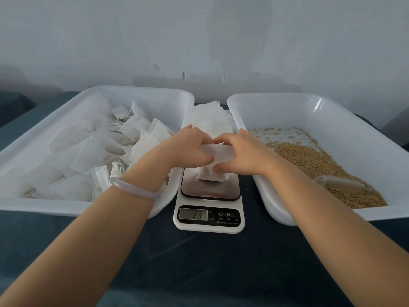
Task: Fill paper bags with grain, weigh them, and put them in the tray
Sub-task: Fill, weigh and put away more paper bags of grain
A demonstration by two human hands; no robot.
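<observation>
A white paper bag (218,160) stands on the platform of a digital scale (209,204) in the middle of the table. My left hand (188,149) and my right hand (241,151) both grip the bag's top from either side. The scale's display reads 237. The white tray (66,209) on the left holds several filled paper bags (93,151). Grain (327,167) lies in the white tray (332,214) on the right, with a clear plastic scoop (340,185) resting on it.
A stack of flat empty bags (210,118) lies behind the scale between the two trays. The table has a dark blue cloth (210,269). A pale wall stands close behind the trays.
</observation>
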